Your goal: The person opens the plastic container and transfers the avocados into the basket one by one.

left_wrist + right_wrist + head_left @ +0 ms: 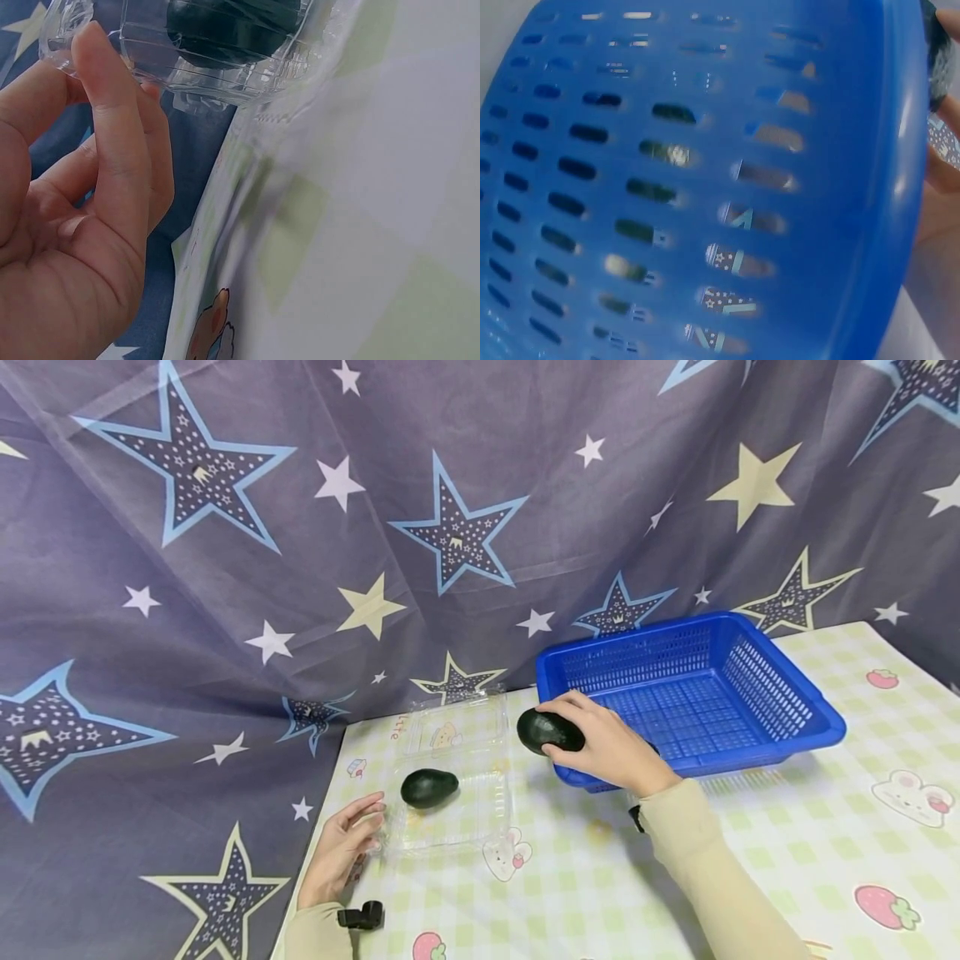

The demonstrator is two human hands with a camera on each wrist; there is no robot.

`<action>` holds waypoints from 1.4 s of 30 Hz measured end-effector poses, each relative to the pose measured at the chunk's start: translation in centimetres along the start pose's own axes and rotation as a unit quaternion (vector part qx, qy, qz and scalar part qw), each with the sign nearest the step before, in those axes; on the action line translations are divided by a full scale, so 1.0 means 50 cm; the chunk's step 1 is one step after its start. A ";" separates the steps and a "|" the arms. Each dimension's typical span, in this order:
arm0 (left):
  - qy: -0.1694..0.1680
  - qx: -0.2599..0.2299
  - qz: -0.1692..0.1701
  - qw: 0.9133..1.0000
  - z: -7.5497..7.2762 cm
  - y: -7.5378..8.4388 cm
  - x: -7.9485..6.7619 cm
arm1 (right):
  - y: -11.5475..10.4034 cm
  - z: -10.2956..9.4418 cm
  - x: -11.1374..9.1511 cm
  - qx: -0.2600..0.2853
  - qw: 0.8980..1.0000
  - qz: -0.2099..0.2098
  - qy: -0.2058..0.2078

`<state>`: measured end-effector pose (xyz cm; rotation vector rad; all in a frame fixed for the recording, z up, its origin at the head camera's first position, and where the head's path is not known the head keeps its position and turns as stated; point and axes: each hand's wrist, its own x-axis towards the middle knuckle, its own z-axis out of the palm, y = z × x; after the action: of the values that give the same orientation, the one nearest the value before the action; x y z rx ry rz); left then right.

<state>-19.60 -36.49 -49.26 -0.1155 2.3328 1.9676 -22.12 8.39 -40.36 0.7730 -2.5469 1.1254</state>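
Green avocado (536, 733): gripped by right hand (603, 742), by left side of blue basket (825, 727)
Other avocado (429, 788): sitting in clear box (480, 828)
Left hand (341, 852): fingers bent at box edge, pinching? can't tell
Risk: smooth skin, could slip if grip loosens imo

Grey-purple star-print curtain (480, 618) hangs behind green-and-white checked tablecloth (585, 893).

Looks forward and down from head, close from wrists; shares blue basket (686, 710), right of head frame, with right wrist.
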 end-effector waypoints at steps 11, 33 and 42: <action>0.000 -0.002 -0.007 1.000 0.000 0.000 -0.002 | 0.021 -0.019 -0.021 -0.002 1.000 0.012 0.007; 0.001 -0.007 0.001 1.000 0.002 -0.003 -0.001 | 0.070 -0.040 -0.045 -0.039 0.998 0.034 -0.022; 0.002 0.000 0.002 1.000 0.000 0.000 0.001 | 0.083 -0.036 -0.042 -0.072 0.996 0.035 -0.042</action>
<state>-19.64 -36.49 -49.26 -0.1148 2.3372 1.9694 -22.67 12.85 -42.57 0.7136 -2.7093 0.9357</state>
